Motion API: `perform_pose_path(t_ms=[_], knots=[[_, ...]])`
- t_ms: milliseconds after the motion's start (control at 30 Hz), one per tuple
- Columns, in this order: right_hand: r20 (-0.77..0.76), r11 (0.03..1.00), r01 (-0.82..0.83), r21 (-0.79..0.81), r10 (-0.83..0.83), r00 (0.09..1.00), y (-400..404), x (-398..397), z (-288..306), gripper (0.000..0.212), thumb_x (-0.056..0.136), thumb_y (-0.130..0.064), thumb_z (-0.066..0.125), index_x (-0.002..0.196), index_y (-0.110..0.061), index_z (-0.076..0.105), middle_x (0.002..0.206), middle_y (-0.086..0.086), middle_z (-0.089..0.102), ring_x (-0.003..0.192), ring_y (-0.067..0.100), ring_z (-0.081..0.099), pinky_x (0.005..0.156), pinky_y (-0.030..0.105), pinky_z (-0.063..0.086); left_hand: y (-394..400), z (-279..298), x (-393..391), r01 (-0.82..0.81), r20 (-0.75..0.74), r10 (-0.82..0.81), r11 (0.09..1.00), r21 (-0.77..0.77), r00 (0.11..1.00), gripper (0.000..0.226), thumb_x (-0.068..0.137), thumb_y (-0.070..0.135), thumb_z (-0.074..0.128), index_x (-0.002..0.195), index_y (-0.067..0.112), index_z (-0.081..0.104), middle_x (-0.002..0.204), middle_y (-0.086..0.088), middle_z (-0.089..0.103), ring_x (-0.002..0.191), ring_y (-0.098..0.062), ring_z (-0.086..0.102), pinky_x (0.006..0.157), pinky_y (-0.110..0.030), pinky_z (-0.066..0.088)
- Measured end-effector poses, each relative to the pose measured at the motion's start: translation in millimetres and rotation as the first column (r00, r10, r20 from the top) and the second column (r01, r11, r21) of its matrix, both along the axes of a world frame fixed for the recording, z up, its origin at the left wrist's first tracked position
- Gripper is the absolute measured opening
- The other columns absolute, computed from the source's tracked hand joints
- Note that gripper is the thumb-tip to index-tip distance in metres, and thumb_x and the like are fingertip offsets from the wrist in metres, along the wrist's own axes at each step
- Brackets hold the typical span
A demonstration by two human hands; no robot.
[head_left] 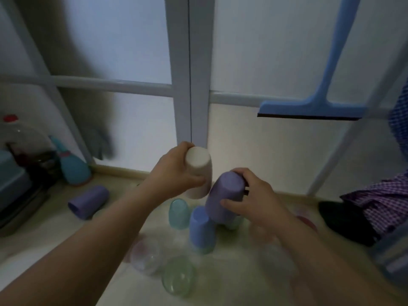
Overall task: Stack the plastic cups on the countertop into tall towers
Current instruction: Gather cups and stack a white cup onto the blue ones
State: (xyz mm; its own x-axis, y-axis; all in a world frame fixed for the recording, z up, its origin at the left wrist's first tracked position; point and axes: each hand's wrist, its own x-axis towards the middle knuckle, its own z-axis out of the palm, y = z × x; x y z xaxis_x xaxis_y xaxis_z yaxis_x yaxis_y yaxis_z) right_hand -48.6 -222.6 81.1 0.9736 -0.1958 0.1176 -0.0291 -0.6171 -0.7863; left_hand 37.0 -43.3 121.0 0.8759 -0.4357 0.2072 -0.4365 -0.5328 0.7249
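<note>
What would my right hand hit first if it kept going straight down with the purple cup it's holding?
Most likely the blue cup standing upside down just below: the right hand holds the purple cup tilted, its open end right above it. Depth is hard to judge here, so it could slip past toward the countertop.

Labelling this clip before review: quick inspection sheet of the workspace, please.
Surface: pale countertop, dim light, image blurred.
Job's things: white cup held upside down in the left hand; purple cup tilted in the right hand, over an upturned blue cup. Second purple cup lies on its side at left. Teal cup and several clear cups stand upturned.
Clutter: teal bottle, red-capped bottle, dark items at left; checked cloth at right.
Hands: both shut on cups.
Cables: nothing seen.
Surroundings: frosted window with white frame, blue squeegee hanging.
</note>
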Motion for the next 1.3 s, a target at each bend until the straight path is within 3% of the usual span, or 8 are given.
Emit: perform_pose_path(t_ms=[167, 300, 433, 600, 767, 1000, 1100, 1300], knots=[[-0.029, 0.998, -0.06, -0.035, 0.059, 0.998, 35, 23, -24, 0.058, 0.06, -0.025, 0.077, 0.111, -0.03, 0.05, 0.108, -0.008, 0.063, 0.097, 0.013, 0.06, 0.082, 0.027, 0.051, 32, -14, 9, -0.068, -0.072, 0.067, 0.997, -0.021, 0.995, 0.058, 0.063, 0.018, 0.077, 0.109, 0.021, 0.041, 0.092, 0.003, 0.053, 0.079, -0.017, 0.052, 0.06, -0.025, 0.039], [-0.083, 0.993, -0.087, -0.085, 0.08, 0.993, 45, 31, -39, 0.055, 0.064, -0.02, 0.076, 0.113, -0.024, 0.051, 0.099, -0.01, 0.058, 0.09, 0.008, 0.055, 0.067, 0.002, 0.039, 46, -22, 14, -0.063, -0.082, 0.06, 0.998, -0.031, 0.995, 0.054, 0.064, 0.019, 0.077, 0.103, 0.024, 0.041, 0.094, 0.003, 0.055, 0.079, -0.017, 0.051, 0.055, -0.018, 0.037], [-0.143, 0.991, -0.088, -0.098, 0.073, 0.987, 48, 31, -57, 0.056, 0.066, -0.017, 0.076, 0.115, -0.02, 0.05, 0.098, -0.011, 0.055, 0.091, 0.009, 0.054, 0.064, -0.005, 0.033, 49, -27, 16, -0.067, -0.124, 0.057, 0.995, -0.074, 0.991, 0.055, 0.064, 0.022, 0.078, 0.106, 0.027, 0.042, 0.09, 0.011, 0.055, 0.077, -0.004, 0.053, 0.051, -0.022, 0.042], [-0.163, 0.996, -0.083, -0.031, 0.077, 0.984, 50, 35, -71, 0.066, 0.069, -0.015, 0.075, 0.127, -0.018, 0.046, 0.112, -0.006, 0.056, 0.108, 0.012, 0.055, 0.076, 0.001, 0.037, 44, -32, 13, -0.048, -0.122, 0.038, 0.996, -0.08, 0.992, 0.057, 0.063, 0.029, 0.079, 0.109, 0.03, 0.044, 0.096, 0.01, 0.058, 0.084, -0.009, 0.056, 0.059, -0.032, 0.05], [-0.225, 0.999, -0.036, -0.039, 0.026, 0.974, 38, 30, -62, 0.092, 0.067, -0.023, 0.08, 0.141, -0.014, 0.026, 0.14, 0.001, 0.043, 0.129, 0.017, 0.041, 0.097, 0.02, 0.033, 30, -25, 10, 0.04, -0.079, -0.047, 0.995, -0.093, 0.996, 0.06, 0.064, 0.03, 0.079, 0.114, 0.027, 0.045, 0.106, 0.005, 0.058, 0.09, -0.016, 0.055, 0.068, -0.022, 0.046], [-0.092, 0.974, 0.147, -0.174, -0.165, 0.982, 6, -6, -53, 0.057, 0.068, -0.039, 0.067, 0.122, -0.03, 0.052, 0.12, -0.008, 0.059, 0.106, 0.007, 0.056, 0.09, 0.02, 0.044, -1, -38, 3, 0.1, -0.154, -0.099, 0.995, 0.002, 0.983, 0.061, 0.069, 0.028, 0.076, 0.119, 0.025, 0.04, 0.109, 0.001, 0.054, 0.097, -0.018, 0.054, 0.076, -0.03, 0.047], [-0.14, 0.971, 0.168, -0.172, -0.193, 0.971, -6, -23, -58, 0.052, 0.076, -0.024, 0.068, 0.125, -0.025, 0.05, 0.116, -0.007, 0.056, 0.1, 0.004, 0.051, 0.078, 0.008, 0.037, -8, -59, -1, 0.109, -0.213, -0.097, 0.993, 0.045, 0.972, 0.064, 0.068, 0.026, 0.077, 0.12, 0.022, 0.04, 0.112, -0.003, 0.054, 0.099, -0.02, 0.054, 0.077, -0.03, 0.045], [-0.223, 0.971, 0.209, -0.118, -0.231, 0.947, -28, -43, -70, 0.054, 0.077, -0.016, 0.068, 0.127, -0.019, 0.049, 0.117, -0.005, 0.051, 0.102, 0.006, 0.049, 0.088, 0.016, 0.035, -17, -68, -3, 0.11, -0.207, -0.092, 0.991, 0.076, 0.974, 0.074, 0.069, 0.026, 0.075, 0.13, 0.025, 0.033, 0.123, -0.005, 0.052, 0.103, -0.021, 0.052, 0.084, -0.034, 0.048]])
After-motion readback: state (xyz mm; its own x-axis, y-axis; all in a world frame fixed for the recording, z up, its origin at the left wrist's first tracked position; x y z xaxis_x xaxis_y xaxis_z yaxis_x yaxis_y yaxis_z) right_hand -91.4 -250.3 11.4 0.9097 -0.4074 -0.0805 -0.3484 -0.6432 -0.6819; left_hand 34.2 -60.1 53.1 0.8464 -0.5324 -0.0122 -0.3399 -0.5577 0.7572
